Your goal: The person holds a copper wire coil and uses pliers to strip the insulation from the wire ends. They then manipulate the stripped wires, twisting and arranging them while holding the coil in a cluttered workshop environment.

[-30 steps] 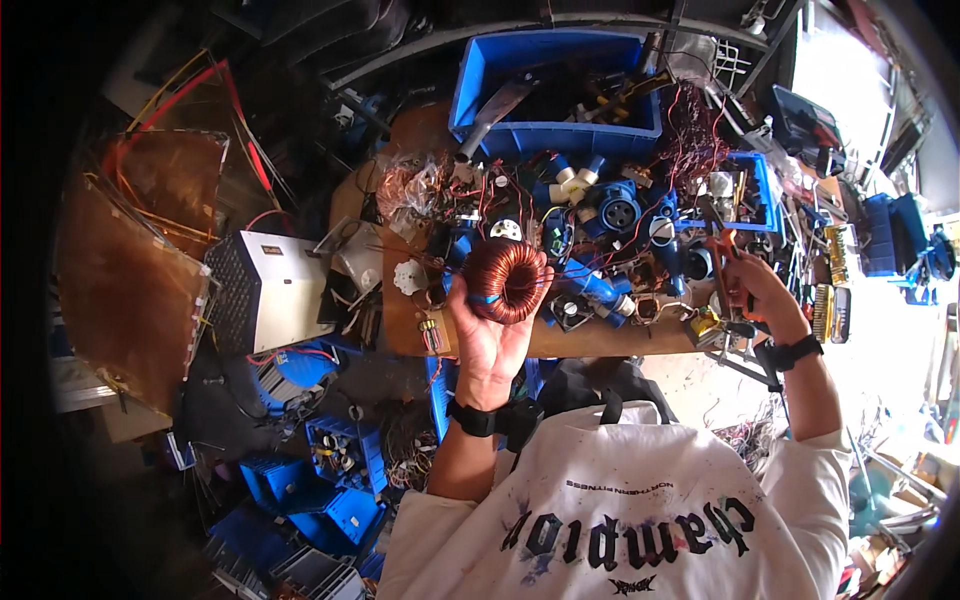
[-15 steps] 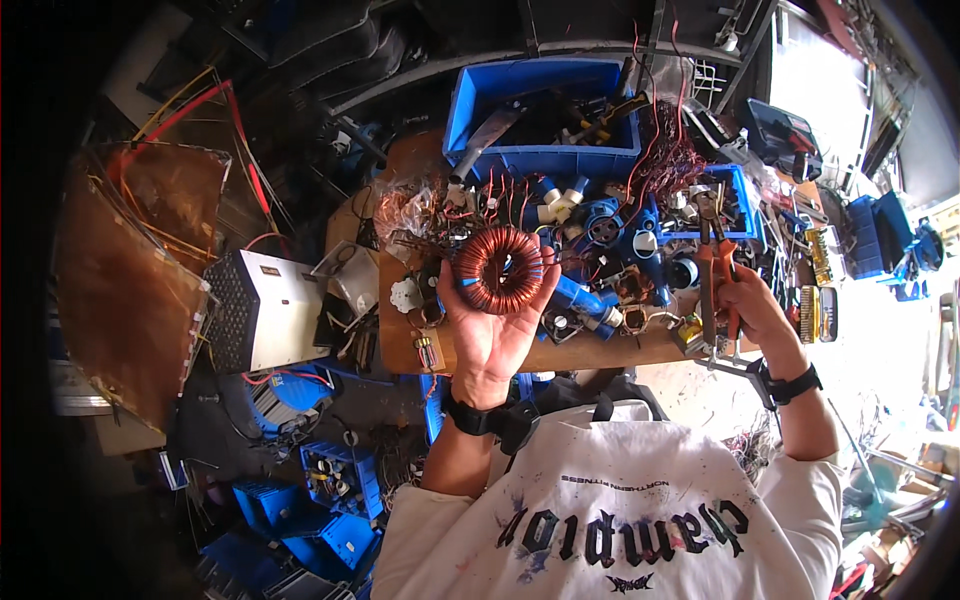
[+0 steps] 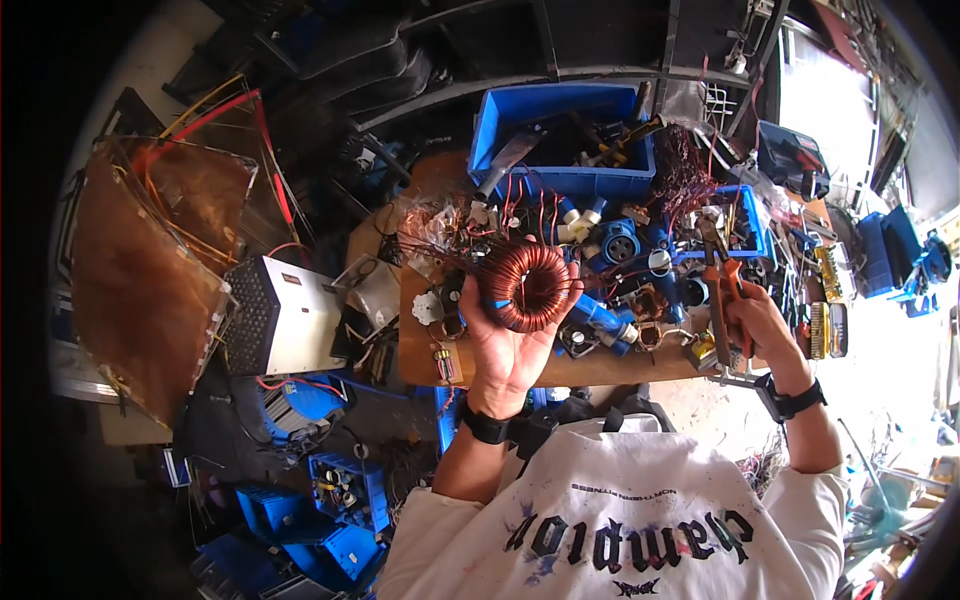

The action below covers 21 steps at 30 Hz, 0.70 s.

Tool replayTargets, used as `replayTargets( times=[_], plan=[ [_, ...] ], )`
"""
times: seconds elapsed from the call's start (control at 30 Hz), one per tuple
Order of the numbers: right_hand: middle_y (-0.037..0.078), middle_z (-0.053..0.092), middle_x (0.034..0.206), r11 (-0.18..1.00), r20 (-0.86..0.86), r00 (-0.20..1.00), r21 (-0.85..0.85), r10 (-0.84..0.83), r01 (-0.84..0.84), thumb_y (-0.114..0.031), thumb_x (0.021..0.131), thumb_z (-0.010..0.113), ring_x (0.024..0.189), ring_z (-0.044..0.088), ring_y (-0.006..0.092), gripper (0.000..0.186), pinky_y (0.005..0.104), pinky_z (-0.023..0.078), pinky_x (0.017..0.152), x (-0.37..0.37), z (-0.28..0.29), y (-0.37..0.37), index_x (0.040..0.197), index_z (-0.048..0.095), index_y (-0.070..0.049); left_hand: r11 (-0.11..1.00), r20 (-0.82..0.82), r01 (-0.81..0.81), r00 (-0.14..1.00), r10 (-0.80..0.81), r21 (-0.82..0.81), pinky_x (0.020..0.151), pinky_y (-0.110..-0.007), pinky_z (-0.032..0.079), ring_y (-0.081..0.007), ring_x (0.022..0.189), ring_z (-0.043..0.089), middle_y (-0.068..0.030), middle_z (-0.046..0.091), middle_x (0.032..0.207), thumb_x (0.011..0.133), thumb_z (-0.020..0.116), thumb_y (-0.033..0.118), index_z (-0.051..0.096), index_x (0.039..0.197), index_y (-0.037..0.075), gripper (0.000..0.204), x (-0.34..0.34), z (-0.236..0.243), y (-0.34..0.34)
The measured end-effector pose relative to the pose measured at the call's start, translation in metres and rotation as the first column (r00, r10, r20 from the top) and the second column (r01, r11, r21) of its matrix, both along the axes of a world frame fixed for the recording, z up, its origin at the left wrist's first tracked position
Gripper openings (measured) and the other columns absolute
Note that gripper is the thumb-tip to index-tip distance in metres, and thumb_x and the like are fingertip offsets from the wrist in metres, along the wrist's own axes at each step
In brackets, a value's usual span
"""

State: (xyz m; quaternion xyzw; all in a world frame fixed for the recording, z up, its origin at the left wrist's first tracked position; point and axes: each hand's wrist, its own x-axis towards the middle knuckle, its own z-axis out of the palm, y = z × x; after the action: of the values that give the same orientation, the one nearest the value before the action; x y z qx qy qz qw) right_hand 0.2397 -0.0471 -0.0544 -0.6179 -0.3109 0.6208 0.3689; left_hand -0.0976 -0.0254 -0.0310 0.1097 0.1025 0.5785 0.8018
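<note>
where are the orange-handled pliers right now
In the head view, the orange-handled pliers are in the right hand, right of the copper coil, by the small blue tray.

Copper coil (image 3: 499, 276) in left grip (image 3: 508, 358)

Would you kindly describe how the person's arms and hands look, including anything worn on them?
The left hand and right hand are both gloveless. A black band circles each wrist, and loose white short sleeves leave the forearms bare.

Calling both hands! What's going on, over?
Left hand: holding copper coil. Right hand: holding orange-handled pliers. Coil and pliers apart. Loose parts crowding the table.
</note>
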Motion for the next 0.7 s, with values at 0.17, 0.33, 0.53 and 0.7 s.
replayTargets(
  times=[0.17, 0.33, 0.53, 0.7],
  plan=[
    [0.005, 0.061, 0.073, 0.999, -0.042, 0.999, 0.038, -0.023, 0.025, 0.005, 0.080, 0.044, 0.042, 0.051, 0.0137, 0.035, 0.0267, 0.040, 0.036, -0.002, -0.007, -0.001, 0.110, 0.056, -0.008, 1.000, -0.007, -0.016, 1.000, 0.017, 0.015, 0.106, -0.050, 0.042, -0.0360, 0.120, 0.052, -0.0209, 0.050, 0.132, 0.090, 0.048, 0.061, 0.046, 0.133, 0.000, 0.074, -0.001, 0.002, 0.000],
    [0.006, 0.060, 0.071, 0.996, -0.107, 0.991, 0.000, -0.084, 0.085, 0.002, 0.082, 0.046, 0.049, 0.055, 0.0117, 0.038, 0.0240, 0.045, 0.042, -0.006, 0.002, 0.001, 0.119, 0.054, -0.004, 1.000, -0.022, -0.025, 0.999, 0.026, 0.009, 0.106, -0.049, 0.043, -0.0362, 0.119, 0.052, -0.0206, 0.053, 0.128, 0.091, 0.046, 0.061, 0.047, 0.131, -0.001, 0.073, -0.002, -0.003, 0.003],
    [0.006, 0.060, 0.074, 0.987, -0.206, 0.966, -0.023, -0.158, 0.157, 0.002, 0.085, 0.046, 0.048, 0.054, 0.0128, 0.045, 0.0255, 0.044, 0.042, 0.003, -0.029, -0.010, 0.130, 0.047, -0.005, 0.991, -0.091, -0.049, 0.995, 0.038, -0.123, 0.105, -0.049, 0.044, -0.0358, 0.119, 0.053, -0.0198, 0.055, 0.127, 0.092, 0.050, 0.056, 0.050, 0.128, 0.000, 0.066, 0.001, -0.051, 0.016],
    [0.006, 0.063, 0.079, 0.978, -0.096, 0.974, -0.044, -0.205, 0.202, 0.005, 0.084, 0.047, 0.052, 0.060, 0.0131, 0.050, 0.0269, 0.052, 0.046, -0.005, -0.048, -0.024, 0.134, 0.047, -0.004, 0.955, -0.232, -0.042, 0.972, -0.028, -0.294, 0.101, -0.047, 0.048, -0.0297, 0.111, 0.059, -0.0149, 0.059, 0.121, 0.092, 0.054, 0.051, 0.053, 0.123, 0.002, 0.057, 0.012, -0.113, 0.022]
  ],
)
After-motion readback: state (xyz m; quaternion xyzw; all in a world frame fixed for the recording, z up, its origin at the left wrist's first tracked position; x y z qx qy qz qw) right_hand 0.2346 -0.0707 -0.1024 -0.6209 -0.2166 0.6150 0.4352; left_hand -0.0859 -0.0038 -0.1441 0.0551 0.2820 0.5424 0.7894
